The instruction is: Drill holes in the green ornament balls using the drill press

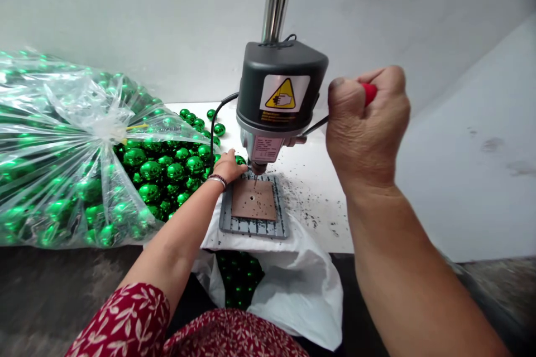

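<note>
My right hand [366, 128] is wrapped round the red-tipped feed lever [370, 93] of a small drill press [282, 89]. My left hand [228, 167] reaches to the left of the drill, at the edge of a heap of shiny green balls [176, 172]. Its thumb and fingers are apart, with a green ball [240, 160] just beyond them; the fingertips are partly hidden. Under the drill bit [255, 179] lies a brown square board [262, 201] with a small hole, on the grey slotted base [254, 227]. No ball sits on the board.
A large clear plastic bag [90, 109] full of green balls fills the left side. Dark shavings [307, 201] are scattered over the white table [330, 223]. Below the front edge hangs an open white sack [299, 295] with green balls inside. A black cable [213, 122] runs beside the drill.
</note>
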A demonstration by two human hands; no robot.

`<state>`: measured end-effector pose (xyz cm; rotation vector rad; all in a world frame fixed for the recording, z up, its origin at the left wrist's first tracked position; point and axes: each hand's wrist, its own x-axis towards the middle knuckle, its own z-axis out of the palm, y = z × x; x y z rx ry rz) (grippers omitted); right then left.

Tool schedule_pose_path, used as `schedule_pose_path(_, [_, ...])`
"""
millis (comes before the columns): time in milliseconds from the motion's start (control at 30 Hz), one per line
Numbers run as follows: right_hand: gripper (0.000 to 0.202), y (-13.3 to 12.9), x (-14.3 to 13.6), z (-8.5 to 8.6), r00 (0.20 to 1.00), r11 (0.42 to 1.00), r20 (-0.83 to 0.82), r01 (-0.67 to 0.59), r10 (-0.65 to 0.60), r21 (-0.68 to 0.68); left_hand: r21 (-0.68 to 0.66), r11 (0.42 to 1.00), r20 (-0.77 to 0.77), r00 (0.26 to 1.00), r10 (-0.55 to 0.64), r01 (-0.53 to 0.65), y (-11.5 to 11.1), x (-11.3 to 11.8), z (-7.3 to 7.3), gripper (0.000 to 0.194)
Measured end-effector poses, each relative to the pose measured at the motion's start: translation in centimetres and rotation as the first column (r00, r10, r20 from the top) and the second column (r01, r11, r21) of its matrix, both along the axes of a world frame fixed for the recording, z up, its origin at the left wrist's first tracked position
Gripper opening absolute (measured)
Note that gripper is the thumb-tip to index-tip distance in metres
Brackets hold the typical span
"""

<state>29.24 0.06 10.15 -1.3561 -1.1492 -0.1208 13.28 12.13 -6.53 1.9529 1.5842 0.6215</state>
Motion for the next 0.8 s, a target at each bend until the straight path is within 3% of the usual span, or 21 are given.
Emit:
schedule_pose_path(100, [0.023, 0.4, 0.3, -0.6, 0.998, 0.998, 0.056, 0.015, -0.018, 0.054, 0.073, 0.996, -0.063, 0.996, 0.064, -0.059, -2.2, -0.5, 0.8, 0.053])
schedule_pose_path(167, [0.024, 0.5, 0.5, -0.8, 0.996, 0.997, 0.087, 0.013, -0.020, 0.074, 0.081, 0.996, 0.037, 0.999, 0.035, -0.038, -3.9, -1.1, 1.0, 0.046])
schedule_pose_path(233, [0.025, 0.5, 0.5, -0.7, 0.995, 0.998, 0.094, 0.007, -0.013, 0.065, -0.075, 0.997, 0.263, 0.965, 0.014, 0.006, -5.4, -1.9, 0.8, 0.046])
schedule_pose_path(300, [0.025, 0.3, 0.3, -0.3, 0.998, 1.000, 0.070, 0.004, -0.006, 0.031, -0.263, 0.963, 0.456, 0.887, 0.069, 0.061, -6.7, -2.9, 0.5, 0.048])
schedule_pose_path(400, [0.025, -0.1, -0.1, 0.4, 1.000, 0.999, 0.007, 0.011, -0.011, -0.047, -0.352, 0.923, 0.590, 0.802, 0.088, 0.158, -7.8, -4.2, 0.1, 0.046])
schedule_pose_path(467, [0.026, -0.3, -0.4, 0.8, 1.000, 0.998, -0.014, 0.004, -0.005, -0.067, -0.362, 0.913, 0.589, 0.806, 0.066, 0.189, -8.1, -4.6, 0.2, 0.046])
schedule_pose_path(633, [0.030, -0.4, -0.6, 1.2, 0.998, 0.997, -0.055, -0.016, 0.012, -0.081, -0.304, 0.929, 0.439, 0.897, -0.059, 0.210, -8.1, -4.4, 0.9, 0.055])
schedule_pose_path(800, [0.033, -0.2, -0.5, 1.2, 0.999, 0.997, -0.050, -0.014, 0.010, -0.081, -0.248, 0.940, 0.334, 0.931, -0.144, 0.235, -7.7, -4.2, 0.3, 0.059])
